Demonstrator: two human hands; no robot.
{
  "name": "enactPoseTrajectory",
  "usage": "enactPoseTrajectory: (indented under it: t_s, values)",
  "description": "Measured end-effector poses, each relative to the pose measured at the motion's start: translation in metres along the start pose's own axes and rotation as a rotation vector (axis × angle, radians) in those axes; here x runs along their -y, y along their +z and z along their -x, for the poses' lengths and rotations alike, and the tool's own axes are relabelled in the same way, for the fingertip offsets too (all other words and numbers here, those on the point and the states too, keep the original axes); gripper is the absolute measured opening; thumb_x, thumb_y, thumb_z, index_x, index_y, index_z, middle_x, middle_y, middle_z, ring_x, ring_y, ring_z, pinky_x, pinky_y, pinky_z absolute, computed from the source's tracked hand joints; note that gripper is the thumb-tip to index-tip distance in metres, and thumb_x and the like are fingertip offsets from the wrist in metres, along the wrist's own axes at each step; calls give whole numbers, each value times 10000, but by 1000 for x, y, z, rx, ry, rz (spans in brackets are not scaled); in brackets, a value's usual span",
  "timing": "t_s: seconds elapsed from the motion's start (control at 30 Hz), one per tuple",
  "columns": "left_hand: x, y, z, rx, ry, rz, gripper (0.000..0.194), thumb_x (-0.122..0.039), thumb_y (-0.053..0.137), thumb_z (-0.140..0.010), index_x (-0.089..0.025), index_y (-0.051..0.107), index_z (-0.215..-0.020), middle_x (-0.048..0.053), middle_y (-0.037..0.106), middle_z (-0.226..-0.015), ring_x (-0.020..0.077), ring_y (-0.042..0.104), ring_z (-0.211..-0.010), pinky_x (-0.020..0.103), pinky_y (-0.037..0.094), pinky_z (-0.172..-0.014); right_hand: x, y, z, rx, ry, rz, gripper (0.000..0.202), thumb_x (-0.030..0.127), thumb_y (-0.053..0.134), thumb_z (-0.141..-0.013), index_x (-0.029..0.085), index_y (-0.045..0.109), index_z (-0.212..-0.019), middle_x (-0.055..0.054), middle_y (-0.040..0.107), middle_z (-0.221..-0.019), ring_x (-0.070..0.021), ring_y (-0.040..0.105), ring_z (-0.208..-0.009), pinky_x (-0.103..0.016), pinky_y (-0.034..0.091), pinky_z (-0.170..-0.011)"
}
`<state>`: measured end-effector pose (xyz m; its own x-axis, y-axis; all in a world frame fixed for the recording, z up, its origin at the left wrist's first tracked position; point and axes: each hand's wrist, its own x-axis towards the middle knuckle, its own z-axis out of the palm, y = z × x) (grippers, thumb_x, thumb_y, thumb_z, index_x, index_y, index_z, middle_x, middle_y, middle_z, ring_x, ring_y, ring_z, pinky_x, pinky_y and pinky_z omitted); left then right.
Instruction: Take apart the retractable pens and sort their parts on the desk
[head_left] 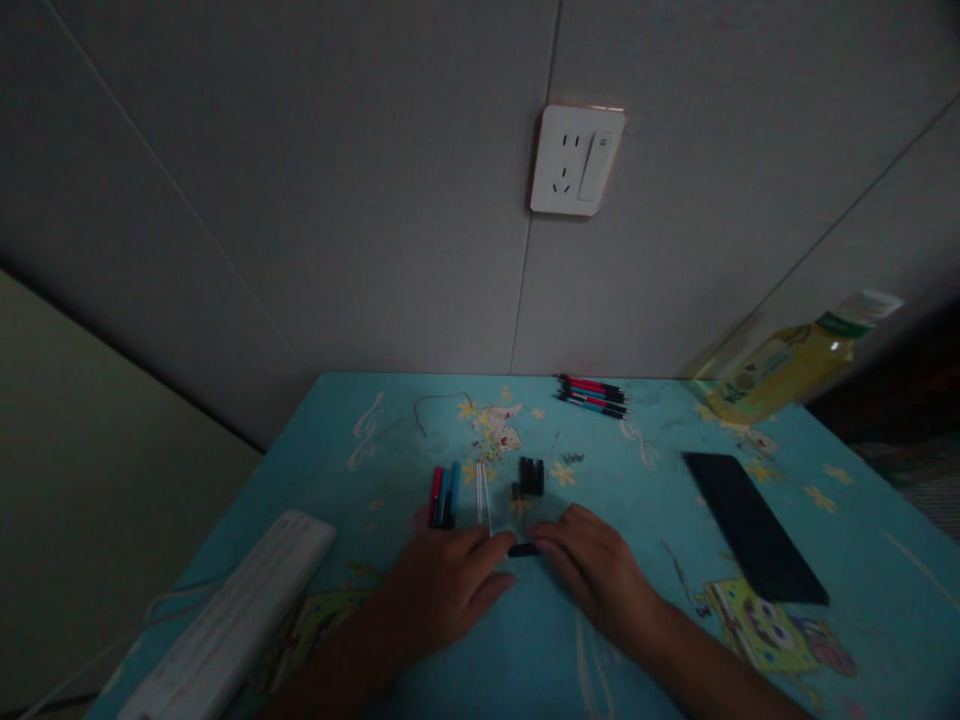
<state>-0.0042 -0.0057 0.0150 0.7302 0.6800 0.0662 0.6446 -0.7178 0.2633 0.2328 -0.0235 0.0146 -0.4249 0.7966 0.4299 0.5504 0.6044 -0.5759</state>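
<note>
A short black pen part point(523, 550) lies crosswise between my two hands. My right hand point(589, 560) has its fingers closed together at the part's right end. My left hand point(454, 582) reaches the other end with its fingertips; its thumb is held apart from the fingers. Just beyond my left hand are red and blue pen barrels point(445, 494) in a row, with thin white refills point(482, 492) beside them. Past my fingertips stand several short black pieces point(532, 476) grouped side by side. Small springs point(573, 458) lie to their right.
Assembled pens point(591, 396) are stacked at the table's back edge. A yellow drink bottle point(787, 365) stands at the back right, near a dark flat rectangular object point(754, 525). A white power strip point(232, 615) with a cable lies front left. A wall socket point(577, 160) is above.
</note>
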Motion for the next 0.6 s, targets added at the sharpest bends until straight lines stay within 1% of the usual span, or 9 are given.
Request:
enactPoseTrajectory:
  t_s: [0.07, 0.13, 0.23, 0.3, 0.37, 0.47, 0.6]
  values:
    - [1, 4, 0, -27, 13, -24, 174, -336, 514, -969, -235, 590, -1089, 11, 673, -865, 201, 669, -752, 366, 498, -770, 3, 2, 0, 27, 17, -16, 195, 221, 482, -992, 207, 636, -1110, -47, 651, -815, -178, 596, -752, -308, 503, -689]
    - [1, 6, 0, -69, 16, -53, 128, -314, 505, -975, -234, 599, -1010, -5, 659, -799, 194, 664, -720, 353, 492, -743, 5, 3, 0, 49, 58, -22, 195, 241, 457, -1003, 200, 645, -1034, -44, 654, -811, -174, 609, -759, -302, 499, -706]
    - [1, 7, 1, -104, 26, -62, 145, -305, 473, -987, -231, 596, -1006, -3, 648, -761, 191, 659, -701, 339, 485, -711, 4, 3, 0, 96, 137, 7, 325, 310, 417, -1026, 196, 616, -795, -11, 617, -697, -145, 597, -663, -267, 470, -648]
    - [1, 6, 1, -101, 28, -45, 154, -288, 451, -993, -225, 592, -989, -2, 653, -751, 187, 658, -683, 340, 483, -714, 3, 4, 1, 117, 142, 36, 383, 353, 410, -1029, 196, 583, -725, 3, 588, -648, -132, 567, -600, -255, 445, -598]
    - [-1, 4, 1, -86, 18, -11, 165, -273, 435, -995, -221, 583, -945, -7, 660, -739, 187, 662, -673, 359, 483, -751, 2, 4, 1, 116, 113, 56, 381, 372, 419, -1026, 193, 584, -733, -4, 593, -665, -136, 562, -612, -258, 445, -603]
    - [-4, 3, 0, -59, -13, 59, 199, -270, 417, -999, -217, 565, -878, -16, 666, -721, 185, 671, -682, 374, 474, -813, 2, 3, 0, 91, 44, 67, 341, 363, 446, -1017, 185, 607, -776, -26, 612, -709, -153, 570, -673, -276, 465, -651]
    - [-5, 4, 1, -51, -51, 124, 260, -276, 383, -1012, -211, 580, -856, -10, 659, -671, 159, 661, -642, 299, 474, -751, 1, 0, -4, 62, -45, 73, 221, 314, 500, -996, 179, 646, -900, -46, 641, -775, -175, 576, -732, -304, 489, -682]
